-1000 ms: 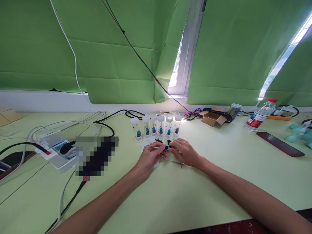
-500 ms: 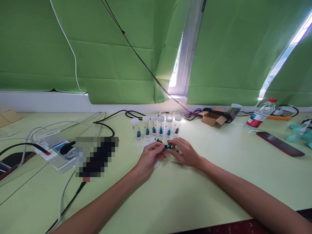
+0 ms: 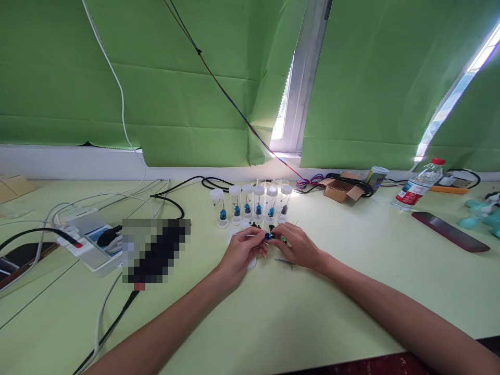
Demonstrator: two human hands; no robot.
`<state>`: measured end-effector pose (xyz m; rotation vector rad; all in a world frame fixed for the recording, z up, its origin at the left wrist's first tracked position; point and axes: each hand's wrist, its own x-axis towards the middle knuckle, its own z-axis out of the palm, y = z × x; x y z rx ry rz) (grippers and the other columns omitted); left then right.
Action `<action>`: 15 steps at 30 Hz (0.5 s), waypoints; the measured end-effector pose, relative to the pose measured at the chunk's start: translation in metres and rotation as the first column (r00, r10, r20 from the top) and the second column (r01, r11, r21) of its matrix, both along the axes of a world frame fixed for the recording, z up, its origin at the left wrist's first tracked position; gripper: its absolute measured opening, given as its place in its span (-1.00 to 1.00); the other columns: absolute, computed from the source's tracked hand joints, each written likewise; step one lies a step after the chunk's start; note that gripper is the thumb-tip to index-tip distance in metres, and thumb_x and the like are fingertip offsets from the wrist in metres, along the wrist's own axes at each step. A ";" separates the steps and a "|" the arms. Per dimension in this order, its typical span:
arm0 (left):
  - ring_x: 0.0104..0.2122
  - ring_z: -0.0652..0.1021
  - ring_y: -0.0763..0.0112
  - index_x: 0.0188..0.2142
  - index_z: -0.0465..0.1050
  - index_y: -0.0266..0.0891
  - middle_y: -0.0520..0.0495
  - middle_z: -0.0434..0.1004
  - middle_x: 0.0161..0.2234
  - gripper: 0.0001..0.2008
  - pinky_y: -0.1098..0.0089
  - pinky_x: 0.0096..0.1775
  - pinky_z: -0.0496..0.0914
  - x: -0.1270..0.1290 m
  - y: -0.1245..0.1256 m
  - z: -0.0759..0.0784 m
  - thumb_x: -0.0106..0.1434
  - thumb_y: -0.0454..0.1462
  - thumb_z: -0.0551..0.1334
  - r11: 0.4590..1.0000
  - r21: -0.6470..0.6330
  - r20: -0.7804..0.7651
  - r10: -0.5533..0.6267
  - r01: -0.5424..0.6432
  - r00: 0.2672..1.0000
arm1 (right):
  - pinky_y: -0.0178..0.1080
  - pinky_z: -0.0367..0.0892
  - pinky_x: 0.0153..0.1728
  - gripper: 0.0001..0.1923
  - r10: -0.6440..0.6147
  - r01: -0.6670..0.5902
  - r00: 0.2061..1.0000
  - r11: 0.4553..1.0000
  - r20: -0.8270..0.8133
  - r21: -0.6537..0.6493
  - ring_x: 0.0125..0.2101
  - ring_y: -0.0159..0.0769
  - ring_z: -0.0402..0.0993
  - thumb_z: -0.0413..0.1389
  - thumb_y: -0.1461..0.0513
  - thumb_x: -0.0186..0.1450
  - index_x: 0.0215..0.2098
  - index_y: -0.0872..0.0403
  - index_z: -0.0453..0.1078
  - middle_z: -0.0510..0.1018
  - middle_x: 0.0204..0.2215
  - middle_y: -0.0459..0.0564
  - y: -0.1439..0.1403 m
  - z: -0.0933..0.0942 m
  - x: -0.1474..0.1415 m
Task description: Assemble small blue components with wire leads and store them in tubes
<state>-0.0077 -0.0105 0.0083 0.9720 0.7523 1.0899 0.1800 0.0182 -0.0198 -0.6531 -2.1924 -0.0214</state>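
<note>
"Fingers [image 3: 254, 239] of left hand [image 3: 239, 251] and right hand [image 3: 297, 244], are they grasping?"

"Yes, both pinch a small blue-black piece [image 3: 269, 236] between them, above the desk [image 3: 351, 250]."

"And the danger?"

"If one pinch slackens, it may drop. I count one piece, six white-capped vials [image 3: 258, 207] behind it, one grey tool [image 3: 283, 261]; black parts [image 3: 271, 228], I cannot."

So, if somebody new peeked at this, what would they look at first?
Probably the big green curtains hanging across the top. Next, the row of clear tubes with white caps, standing mid-picture on the pale green table, most with something blue inside. Just in front of those, the person's left grip and right grip come together at a small blue-and-black part.
</note>
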 end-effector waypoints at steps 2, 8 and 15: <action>-0.53 0.45 0.48 -0.47 0.49 -0.29 0.00 0.46 -0.55 -0.77 0.45 -0.43 0.34 0.000 0.000 0.000 0.03 -0.18 0.43 1.000 0.009 -0.005 -0.009 0.009 1.000 | -0.25 0.26 -0.39 -0.85 0.000 0.000 1.000 1.000 0.013 0.007 -0.48 -0.31 0.31 -0.02 0.17 0.43 -0.26 0.06 0.29 0.46 -0.47 -0.01 0.000 0.001 0.000; -0.53 0.46 0.47 -0.47 0.48 -0.30 -0.02 0.48 -0.53 -0.78 0.42 -0.42 0.34 0.000 0.000 -0.001 0.07 -0.18 0.41 0.999 0.032 -0.026 -0.031 0.031 0.999 | -0.26 0.21 -0.41 -0.74 -0.002 0.001 0.999 1.000 0.039 0.028 -0.51 -0.31 0.24 -0.12 0.19 0.46 -0.36 0.06 0.26 0.41 -0.54 -0.04 -0.001 0.004 -0.001; -0.55 0.44 0.50 -0.46 0.48 -0.29 -0.04 0.50 -0.52 -0.78 0.45 -0.46 0.30 0.000 -0.001 -0.001 0.08 -0.18 0.40 1.000 0.010 -0.028 -0.028 0.028 0.999 | -0.25 0.24 -0.37 -0.73 -0.020 0.020 0.999 1.000 0.041 0.017 -0.51 -0.32 0.30 -0.12 0.21 0.46 -0.37 0.06 0.28 0.44 -0.52 -0.04 0.000 0.002 0.000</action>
